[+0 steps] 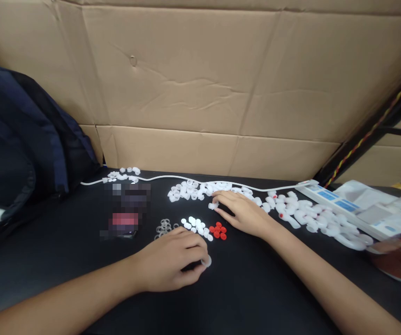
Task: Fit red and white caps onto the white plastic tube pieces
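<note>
Black tabletop (228, 298) stretches from cardboard edge (207, 170) past left hand (177, 260) and right hand (241, 211), both pinching white pieces (213, 205).

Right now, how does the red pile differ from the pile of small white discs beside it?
The red pile is bright red; the white discs are plain white. The red pile has fewer pieces and is more compact, while the white discs spread wider. The red pile lies nearer the right hand. Both piles rest on the black tabletop.
</note>
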Available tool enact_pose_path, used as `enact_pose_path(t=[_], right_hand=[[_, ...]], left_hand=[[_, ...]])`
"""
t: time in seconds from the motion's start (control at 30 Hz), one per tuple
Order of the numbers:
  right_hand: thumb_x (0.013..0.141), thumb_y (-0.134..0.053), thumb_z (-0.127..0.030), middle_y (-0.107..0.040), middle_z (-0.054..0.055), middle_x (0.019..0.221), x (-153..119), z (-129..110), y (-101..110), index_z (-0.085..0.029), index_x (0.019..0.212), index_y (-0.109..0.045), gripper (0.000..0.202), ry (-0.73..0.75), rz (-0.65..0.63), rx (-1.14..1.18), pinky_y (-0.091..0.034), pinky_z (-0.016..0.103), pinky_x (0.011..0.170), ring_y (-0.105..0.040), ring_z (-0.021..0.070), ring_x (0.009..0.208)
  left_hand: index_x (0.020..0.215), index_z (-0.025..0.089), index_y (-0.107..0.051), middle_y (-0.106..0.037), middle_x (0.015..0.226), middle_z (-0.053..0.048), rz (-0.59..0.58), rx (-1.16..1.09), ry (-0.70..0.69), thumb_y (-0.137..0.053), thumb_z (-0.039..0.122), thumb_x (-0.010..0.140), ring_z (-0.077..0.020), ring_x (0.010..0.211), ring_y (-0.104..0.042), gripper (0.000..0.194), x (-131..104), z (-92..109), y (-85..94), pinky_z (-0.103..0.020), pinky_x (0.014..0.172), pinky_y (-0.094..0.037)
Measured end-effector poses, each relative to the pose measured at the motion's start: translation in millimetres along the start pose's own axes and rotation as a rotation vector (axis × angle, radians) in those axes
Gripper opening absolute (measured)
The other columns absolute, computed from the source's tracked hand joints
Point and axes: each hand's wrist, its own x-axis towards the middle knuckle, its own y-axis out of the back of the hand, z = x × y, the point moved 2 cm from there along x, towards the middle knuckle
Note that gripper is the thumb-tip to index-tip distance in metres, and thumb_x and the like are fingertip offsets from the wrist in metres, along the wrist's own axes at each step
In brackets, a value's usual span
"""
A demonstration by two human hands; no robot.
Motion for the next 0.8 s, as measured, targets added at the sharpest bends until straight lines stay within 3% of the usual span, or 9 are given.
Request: enact_pose_path(t=[0.17, 0.43, 0.57, 0.7, 0.8], right_hand=[[0.097, -0.042, -0.030, -0.066, 0.006, 0.103, -3, 0, 1, -0.022, 0.104, -0.058, 0.019, -0.061, -0.033, 0.030, -0.048, 0.040, 0.086, -0.062, 0.0212, 0.094], [0.097, -0.043, -0.031, -0.065, 0.006, 0.114, -8, 1, 1, -0.022, 0.115, -0.058, 0.025, -0.073, -0.039, 0.059, -0.045, 0.042, 0.092, -0.060, 0.0229, 0.103], [0.095, -0.047, -0.028, -0.065, 0.005, 0.106, -9, -1, 6, -0.022, 0.106, -0.059, 0.018, -0.077, 0.007, 0.147, -0.046, 0.040, 0.090, -0.060, 0.0212, 0.098], [0.091, -0.054, -0.028, -0.062, 0.005, 0.097, -11, -13, 14, -0.021, 0.101, -0.059, 0.014, -0.114, 0.101, 0.363, -0.048, 0.033, 0.075, -0.057, 0.0175, 0.085], [0.091, -0.054, -0.027, -0.059, 0.004, 0.086, -11, -28, 17, -0.020, 0.094, -0.062, 0.011, -0.091, 0.099, 0.530, -0.046, 0.030, 0.068, -0.052, 0.0146, 0.074]], left_hand=[[0.098, 0.020, -0.060, -0.066, 0.102, -0.001, -0.002, -0.005, 0.015, -0.055, 0.016, 0.089, -0.0142, 0.097, -0.061, 0.011, 0, 1, 2.0, -0.029, 0.092, -0.043], [0.114, 0.021, -0.056, -0.063, 0.112, -0.003, 0.006, 0.014, 0.103, -0.060, 0.027, 0.088, -0.0191, 0.103, -0.058, 0.027, -1, 0, 2.7, -0.035, 0.095, -0.044], [0.106, 0.023, -0.059, -0.062, 0.110, -0.002, 0.005, -0.002, 0.131, -0.061, 0.030, 0.088, -0.0191, 0.102, -0.057, 0.020, -2, -3, 0.6, -0.035, 0.093, -0.045], [0.102, 0.023, -0.059, -0.062, 0.103, -0.002, 0.087, -0.081, 0.198, -0.058, 0.023, 0.088, -0.0171, 0.099, -0.058, 0.014, -2, -5, -0.6, -0.033, 0.090, -0.047], [0.100, 0.022, -0.060, -0.062, 0.092, -0.001, 0.203, -0.152, 0.293, -0.058, 0.020, 0.086, -0.0148, 0.087, -0.059, 0.014, -2, -9, -2.2, -0.029, 0.081, -0.049]])
